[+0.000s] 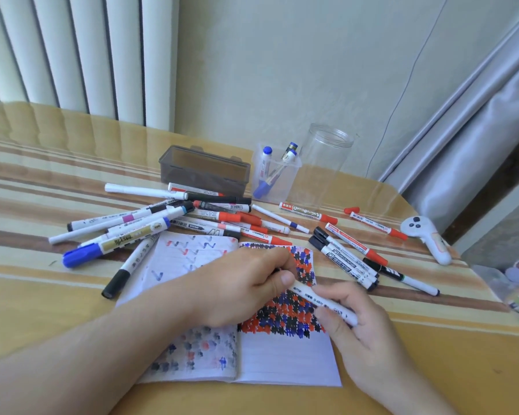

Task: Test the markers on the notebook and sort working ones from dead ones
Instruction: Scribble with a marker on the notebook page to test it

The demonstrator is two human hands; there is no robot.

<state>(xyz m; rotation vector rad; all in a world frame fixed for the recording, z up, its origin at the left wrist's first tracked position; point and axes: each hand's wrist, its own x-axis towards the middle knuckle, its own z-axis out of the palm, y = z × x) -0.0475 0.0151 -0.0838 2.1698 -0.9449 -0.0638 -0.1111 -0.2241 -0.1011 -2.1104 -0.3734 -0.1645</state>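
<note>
- Showing red, black and blue blotches in dense rows on the notebook (285, 319).
- Lying white-barrelled in both hands: the held marker (327, 304).
- Wearing yellow-tan with brown and cream stripes: the desk (42, 181).
- Looking smoky grey and translucent: the box (204, 170).
- Carrying a blue cap and gold label: the big marker (114, 244).
- Standing clear: the jar (327, 157).

— What's on the right edge of the desk (432, 369)?
— A white game controller (426, 236) lying flat, and a clear bag (516, 290) of colourful bits at the corner.
— And behind?
— A white radiator (81, 55) on the left, a grey curtain (477, 124) on the right, a thin cable (408, 76) down the wall.
</note>
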